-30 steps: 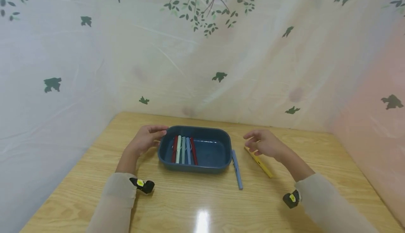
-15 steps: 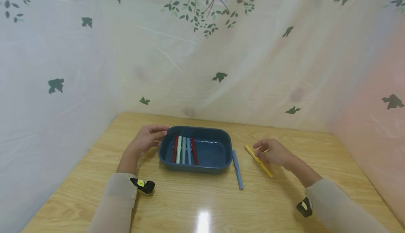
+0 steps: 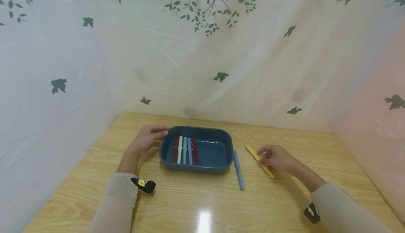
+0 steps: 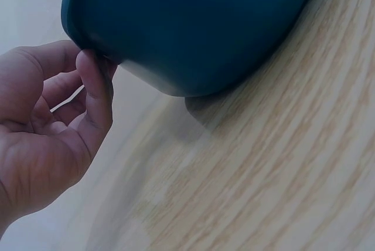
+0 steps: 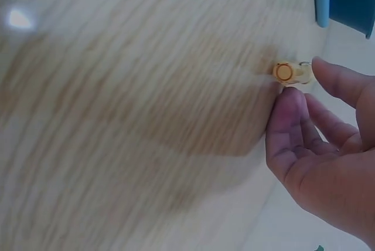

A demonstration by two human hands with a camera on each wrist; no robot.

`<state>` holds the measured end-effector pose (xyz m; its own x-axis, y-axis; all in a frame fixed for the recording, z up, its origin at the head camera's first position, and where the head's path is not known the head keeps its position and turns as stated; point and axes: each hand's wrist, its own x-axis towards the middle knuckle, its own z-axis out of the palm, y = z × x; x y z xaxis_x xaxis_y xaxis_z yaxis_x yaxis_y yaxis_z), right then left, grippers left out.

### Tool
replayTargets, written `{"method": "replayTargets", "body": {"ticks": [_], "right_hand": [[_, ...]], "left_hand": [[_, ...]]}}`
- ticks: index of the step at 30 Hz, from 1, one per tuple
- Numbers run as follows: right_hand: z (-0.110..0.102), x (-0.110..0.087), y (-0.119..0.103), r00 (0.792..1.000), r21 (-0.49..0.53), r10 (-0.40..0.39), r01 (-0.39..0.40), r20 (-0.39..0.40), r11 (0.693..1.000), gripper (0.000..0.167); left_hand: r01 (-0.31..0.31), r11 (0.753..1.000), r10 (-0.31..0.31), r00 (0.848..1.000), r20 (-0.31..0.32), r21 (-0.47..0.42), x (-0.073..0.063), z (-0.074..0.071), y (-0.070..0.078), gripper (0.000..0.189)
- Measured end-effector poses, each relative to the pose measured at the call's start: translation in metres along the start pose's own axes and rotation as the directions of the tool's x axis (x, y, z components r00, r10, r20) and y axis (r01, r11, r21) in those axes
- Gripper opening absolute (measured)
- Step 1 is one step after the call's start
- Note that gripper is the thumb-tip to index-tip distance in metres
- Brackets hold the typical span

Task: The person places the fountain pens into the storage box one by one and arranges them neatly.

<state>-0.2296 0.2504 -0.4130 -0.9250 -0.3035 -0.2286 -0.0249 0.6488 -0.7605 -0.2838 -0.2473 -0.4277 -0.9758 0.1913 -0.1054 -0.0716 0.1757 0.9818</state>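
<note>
A dark blue rectangular pen tray [image 3: 218, 153] sits on the table with several capped pens side by side in its left half. My left hand [image 3: 146, 140] holds the tray's rim at the far left corner, thumb at the near side and fingers partly hidden behind it in the left wrist view. A yellow pen [image 3: 251, 151] with a clip lies slantwise right of the tray. My right hand [image 3: 277, 158] pinches it near the middle; in the right wrist view the thumb [image 5: 334, 78] and index finger sit on opposite sides of its end. The pen still rests on the wood.
A blue pen [image 3: 238, 172] lies on the table just right of the tray, its far end near the tray's wall. The wooden table [image 3: 177, 201] meets a printed curtain [image 3: 183, 85] at its back and sides.
My right hand has moved right and nearer along the yellow pen, down from above its far end to its middle, and its fingers have closed in. The left hand and tray stay put.
</note>
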Motion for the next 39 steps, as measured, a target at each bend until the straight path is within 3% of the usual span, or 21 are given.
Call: {"method": "replayTargets", "body": {"ticks": [14,27,39], "right_hand": [[0.008,0.0,0.01,0.996,-0.14,-0.073,0.065,-0.054,0.988,0.034],[0.006,-0.002,0.006,0.992,-0.147,-0.129,0.128,0.008,0.981,0.034],[0.001,-0.004,-0.001,0.992,-0.15,-0.126,0.121,-0.028,0.981,0.034]], "left_hand": [[-0.015,1.0,0.015,1.0,0.004,-0.01,0.002,0.001,0.001,0.039],[-0.001,1.0,0.002,1.0,0.004,-0.009,0.003,0.0,-0.001,0.039],[-0.001,1.0,0.001,1.0,0.009,-0.007,0.001,0.001,0.001,0.04]]}}
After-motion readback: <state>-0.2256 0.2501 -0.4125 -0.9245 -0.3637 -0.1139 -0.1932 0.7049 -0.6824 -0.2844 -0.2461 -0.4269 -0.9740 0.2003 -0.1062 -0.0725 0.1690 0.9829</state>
